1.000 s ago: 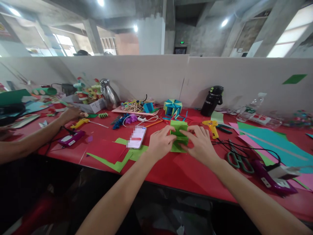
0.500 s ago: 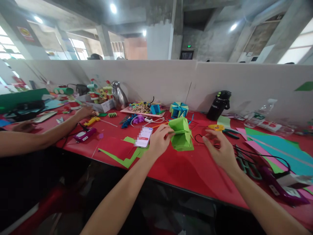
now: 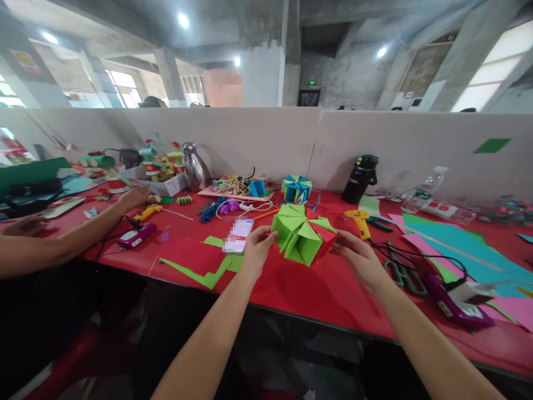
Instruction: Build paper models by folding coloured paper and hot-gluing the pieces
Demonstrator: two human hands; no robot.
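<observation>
A folded paper ornament (image 3: pixel 300 238), mostly light green with a red section on its right, is held a little above the red table, its pleats fanned out into a ring. My left hand (image 3: pixel 259 245) pinches its left edge between thumb and fingers. On the opposite side, my right hand (image 3: pixel 357 256) grips the red section. A yellow glue gun (image 3: pixel 360 221) lies just beyond my right hand. Near my left hand is a phone (image 3: pixel 239 235) with a lit screen, beside red and green paper sheets (image 3: pixel 195 256).
Behind the ornament stand a blue-and-green paper ring (image 3: pixel 296 189), a black bottle (image 3: pixel 360 179) and a steel jug (image 3: pixel 195 166). Scissors (image 3: pixel 403 272), cables and a purple power strip (image 3: pixel 456 303) lie at right, near coloured paper (image 3: pixel 453 239). A co-worker's arm (image 3: pixel 83 236) reaches in from the left.
The green paper piece has fanned out into a ring, and its red section now shows. My right hand, apart from it before, has come in and taken hold of it.
</observation>
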